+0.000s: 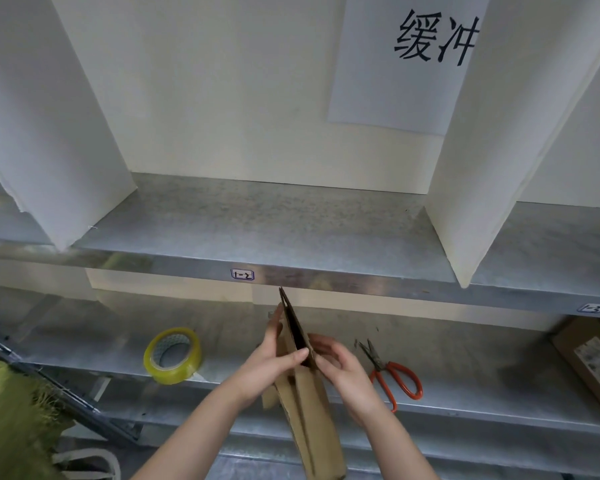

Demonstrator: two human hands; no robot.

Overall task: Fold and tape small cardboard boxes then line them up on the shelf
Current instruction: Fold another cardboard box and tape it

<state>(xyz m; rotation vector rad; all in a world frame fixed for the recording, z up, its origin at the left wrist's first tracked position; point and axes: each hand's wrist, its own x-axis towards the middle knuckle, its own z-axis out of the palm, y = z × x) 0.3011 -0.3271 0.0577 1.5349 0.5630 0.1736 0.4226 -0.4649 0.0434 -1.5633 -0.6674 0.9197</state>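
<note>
The flat box (309, 410) is pinched open by left hand (274, 362) and right hand (343, 370); folded flaps, then nine-o'clock tape (182, 371), are needed next.

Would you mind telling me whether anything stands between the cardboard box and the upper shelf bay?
Nothing visible does. The left hand and right hand hold the cardboard box below the upper shelf, whose bay shows only bare metal; tape roll and scissors lie on the lower shelf.
</note>
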